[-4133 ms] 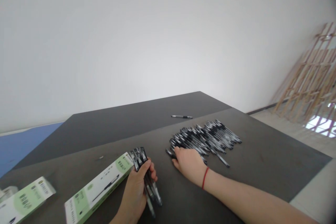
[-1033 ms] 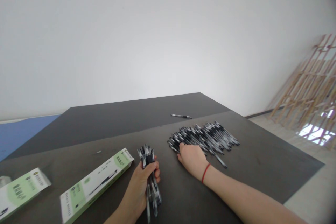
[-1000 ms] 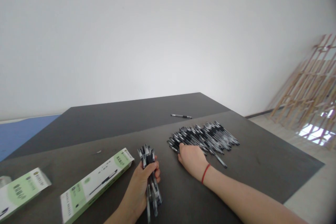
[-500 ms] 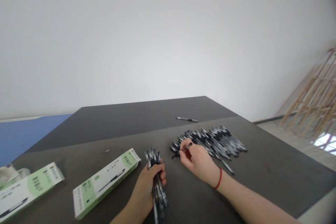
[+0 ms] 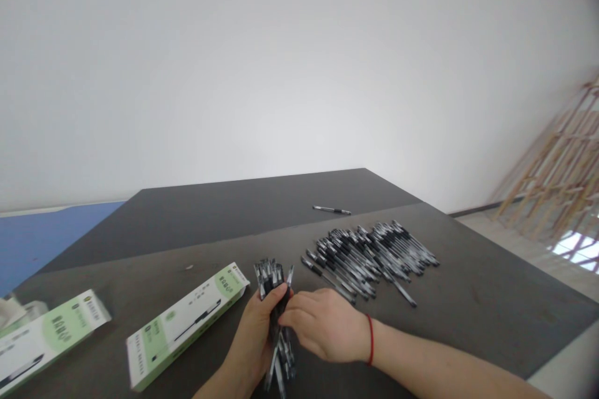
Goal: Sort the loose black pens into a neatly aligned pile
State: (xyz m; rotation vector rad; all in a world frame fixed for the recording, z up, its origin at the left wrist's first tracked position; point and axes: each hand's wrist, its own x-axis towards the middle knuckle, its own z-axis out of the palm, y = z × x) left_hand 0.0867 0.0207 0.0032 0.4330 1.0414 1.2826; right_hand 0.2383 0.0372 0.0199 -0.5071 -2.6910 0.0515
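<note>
My left hand (image 5: 254, 330) is wrapped round a bundle of clear gel pens (image 5: 281, 358) with black grips, held upright at a slight tilt above the table. Against the right side of this bundle, my right hand (image 5: 330, 324) has its fingers closed on a pen (image 5: 291, 275), whose upper end sticks up beside the others. Its lower part is hidden by the fingers. A red string circles the right wrist. Beyond that hand lies a wide spread of similar pens (image 5: 374, 255), mostly side by side on the table.
One lone pen (image 5: 331, 209) lies farther back on the dark table (image 5: 224, 206). To the left of my hands is a green and white pen box (image 5: 187, 327), with a second box (image 5: 60, 340) at the left edge. Wooden racks (image 5: 561, 162) stand off to the right.
My right hand has come from the pen pile down and left to the bundle, bringing a pen against it. My left hand keeps its grip in nearly the same place.
</note>
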